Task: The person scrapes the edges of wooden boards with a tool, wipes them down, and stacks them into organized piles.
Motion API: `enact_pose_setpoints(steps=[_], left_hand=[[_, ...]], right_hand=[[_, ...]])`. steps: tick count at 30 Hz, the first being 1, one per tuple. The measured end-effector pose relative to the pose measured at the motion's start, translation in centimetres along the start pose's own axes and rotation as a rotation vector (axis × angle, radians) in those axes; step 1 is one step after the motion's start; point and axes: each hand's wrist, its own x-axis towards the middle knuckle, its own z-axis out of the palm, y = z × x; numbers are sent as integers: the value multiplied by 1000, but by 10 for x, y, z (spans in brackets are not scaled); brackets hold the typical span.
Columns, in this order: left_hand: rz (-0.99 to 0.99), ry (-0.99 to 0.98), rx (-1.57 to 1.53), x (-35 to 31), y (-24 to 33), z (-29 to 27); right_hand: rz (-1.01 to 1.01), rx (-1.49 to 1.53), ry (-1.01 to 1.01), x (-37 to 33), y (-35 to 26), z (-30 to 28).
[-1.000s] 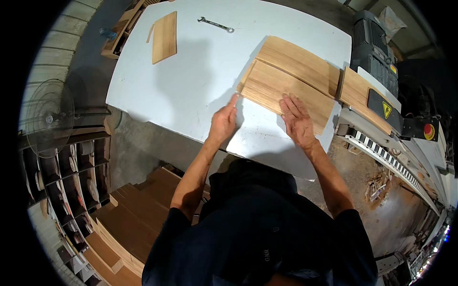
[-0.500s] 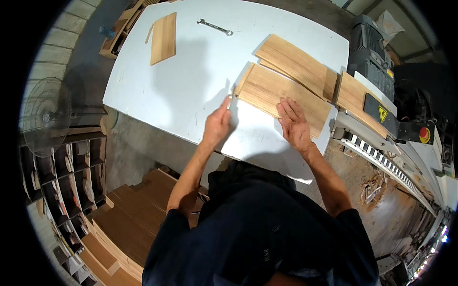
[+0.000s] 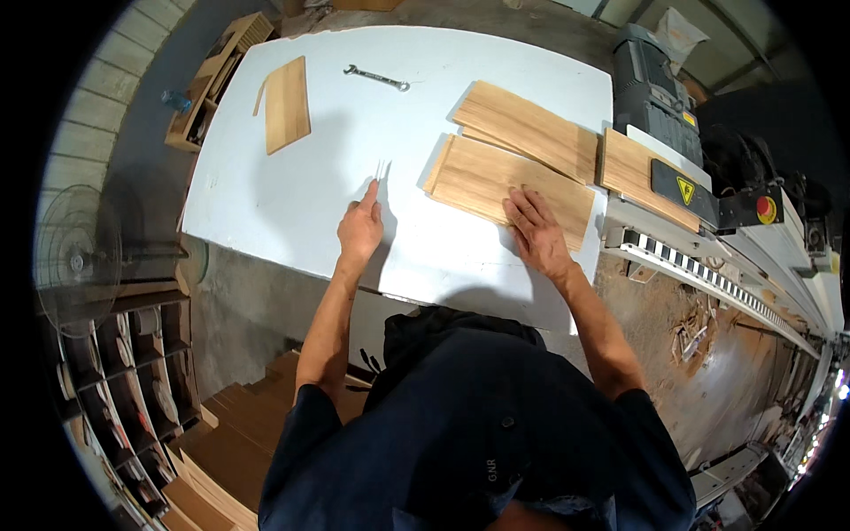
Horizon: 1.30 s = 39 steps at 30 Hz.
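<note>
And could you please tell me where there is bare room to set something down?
On the white table, one bare patch lies between the left hand and the lone board; another lies between that hand and the right hand, along the near edge. The right side is crowded by the grouped boards.

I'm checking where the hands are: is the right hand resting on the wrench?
No, the right hand lies on the nearer wooden board, while the wrench lies well apart on the white table.
</note>
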Motion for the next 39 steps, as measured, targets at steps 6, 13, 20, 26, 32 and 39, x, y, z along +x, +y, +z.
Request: enact_pose_setpoints(steps=[6, 13, 20, 26, 32, 39], left_hand=[[392, 144, -168, 27, 46, 19], [87, -197, -803, 40, 97, 49], [102, -295, -702, 1, 80, 36], [68, -405, -781, 2, 79, 28], [495, 115, -428, -10, 126, 7], [-92, -675, -1473, -27, 176, 22]], right_hand=[[560, -73, 348, -42, 14, -6], [987, 134, 354, -55, 40, 26], [1061, 544, 379, -70, 32, -6], [1237, 1792, 1183, -5, 100, -42], [1218, 1875, 1252, -17, 130, -22], [1218, 1737, 778, -18, -48, -1]])
